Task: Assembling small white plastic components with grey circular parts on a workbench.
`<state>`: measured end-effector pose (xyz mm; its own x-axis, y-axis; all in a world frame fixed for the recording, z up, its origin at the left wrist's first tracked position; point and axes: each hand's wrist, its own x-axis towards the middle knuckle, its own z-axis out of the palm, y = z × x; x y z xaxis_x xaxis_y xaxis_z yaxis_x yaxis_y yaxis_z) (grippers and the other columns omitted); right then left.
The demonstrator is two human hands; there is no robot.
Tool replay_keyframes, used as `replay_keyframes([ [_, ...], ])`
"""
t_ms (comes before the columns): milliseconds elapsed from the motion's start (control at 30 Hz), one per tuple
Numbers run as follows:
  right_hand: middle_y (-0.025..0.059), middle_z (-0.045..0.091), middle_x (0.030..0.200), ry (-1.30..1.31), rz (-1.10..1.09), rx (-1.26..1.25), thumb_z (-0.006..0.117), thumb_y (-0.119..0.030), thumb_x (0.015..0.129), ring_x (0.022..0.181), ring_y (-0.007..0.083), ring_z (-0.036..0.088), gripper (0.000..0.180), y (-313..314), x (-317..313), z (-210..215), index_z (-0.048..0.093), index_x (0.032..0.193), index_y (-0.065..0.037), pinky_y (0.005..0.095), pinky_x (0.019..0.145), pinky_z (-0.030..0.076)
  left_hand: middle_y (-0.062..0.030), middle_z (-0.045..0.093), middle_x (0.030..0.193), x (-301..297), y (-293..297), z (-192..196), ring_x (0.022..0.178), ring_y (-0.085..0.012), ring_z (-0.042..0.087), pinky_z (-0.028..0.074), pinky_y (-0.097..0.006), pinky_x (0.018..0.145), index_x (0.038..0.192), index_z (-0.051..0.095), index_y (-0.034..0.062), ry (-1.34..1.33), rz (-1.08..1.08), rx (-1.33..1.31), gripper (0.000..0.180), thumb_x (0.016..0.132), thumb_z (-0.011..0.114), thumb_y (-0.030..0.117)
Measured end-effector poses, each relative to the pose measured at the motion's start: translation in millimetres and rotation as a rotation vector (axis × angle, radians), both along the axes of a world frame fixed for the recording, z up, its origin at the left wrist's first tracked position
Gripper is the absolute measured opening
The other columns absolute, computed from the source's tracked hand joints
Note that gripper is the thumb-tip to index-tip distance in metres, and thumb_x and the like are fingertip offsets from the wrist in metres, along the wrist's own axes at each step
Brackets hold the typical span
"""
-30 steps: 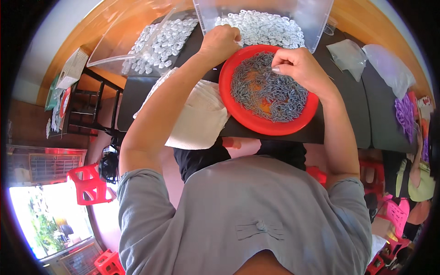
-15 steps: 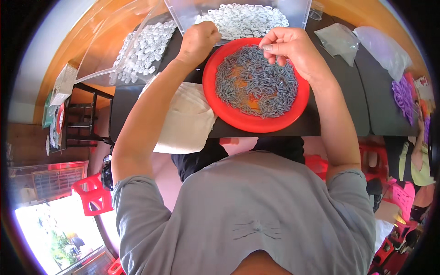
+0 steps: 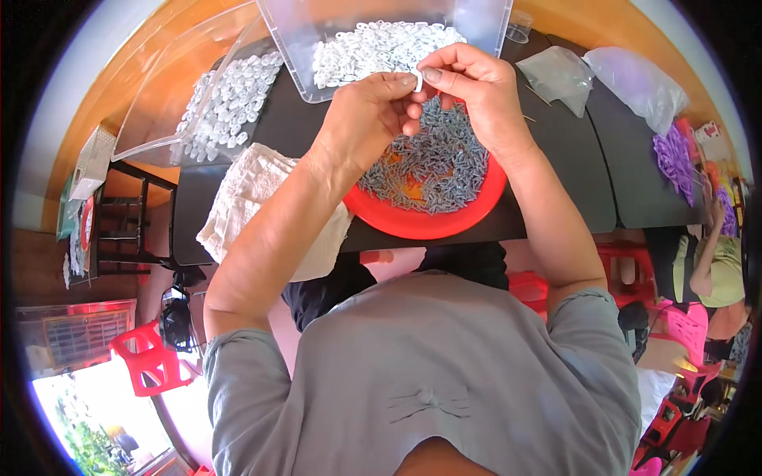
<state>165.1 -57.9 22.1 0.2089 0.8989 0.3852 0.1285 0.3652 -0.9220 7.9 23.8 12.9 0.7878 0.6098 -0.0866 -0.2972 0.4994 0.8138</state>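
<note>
My left hand pinches a small white plastic piece between thumb and forefinger. Against that piece, my right hand closes its thumb and forefinger; whatever they grip is hidden. Both hands meet over the far rim of a red basin, which holds many small grey screw-like pieces. Just beyond stands a clear plastic bin with a heap of white plastic pieces. My hands and forearms cover part of the basin.
A cream cloth lies left of the basin on the dark table. More white pieces are spread at the far left, near a clear sheet. Plastic bags and a purple bundle lie right; another person is there.
My left hand has moved right from the bin's near edge to meet my right hand, and a white piece now shows between the fingers. The whole view has shifted slightly.
</note>
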Motion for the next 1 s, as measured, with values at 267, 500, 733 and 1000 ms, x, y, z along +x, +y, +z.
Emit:
replay_keyframes([
  [267,0.0005,0.067,0.085,-0.011,-0.003,0.000,0.062,-0.008,0.090,0.074,0.0050,0.058,0.010,3,-11,-10,0.067,0.096,-0.002,0.0201,0.063,0.042,-0.0090,0.058,0.086,0,-2,-20,0.072,-0.0177,0.057,0.046,-0.031,0.059,0.102,0.055,-0.0056,-0.117,-0.007,-0.080,0.017,0.097,0.053,0.011],
  [500,0.0003,0.066,0.084,-0.072,-0.067,0.023,0.063,-0.008,0.090,0.074,0.0051,0.057,0.009,4,-16,-16,0.067,0.095,-0.002,0.0200,0.065,0.043,-0.0104,0.061,0.086,-4,-12,-13,0.072,-0.0170,0.059,0.047,-0.031,0.058,0.098,0.058,-0.0071,-0.086,0.065,-0.033,0.017,0.095,0.056,0.009],
  [733,0.0019,0.067,0.082,0.039,-0.040,-0.063,0.066,-0.008,0.088,0.075,0.0071,0.059,0.011,6,-11,-12,0.070,0.096,-0.001,0.0209,0.064,0.043,-0.0114,0.062,0.084,-4,-6,-17,0.068,-0.0171,0.059,0.047,-0.029,0.052,0.096,0.059,-0.0069,-0.023,0.146,0.030,0.013,0.094,0.057,0.006],
  [1000,0.0019,0.067,0.082,0.004,-0.042,-0.044,0.067,-0.008,0.087,0.073,0.0067,0.057,0.013,5,-10,-11,0.071,0.096,-0.001,0.0209,0.063,0.042,-0.0102,0.061,0.083,-5,-7,-17,0.069,-0.0180,0.059,0.048,-0.030,0.054,0.096,0.059,-0.0061,-0.042,0.154,0.015,0.013,0.093,0.058,0.006],
])
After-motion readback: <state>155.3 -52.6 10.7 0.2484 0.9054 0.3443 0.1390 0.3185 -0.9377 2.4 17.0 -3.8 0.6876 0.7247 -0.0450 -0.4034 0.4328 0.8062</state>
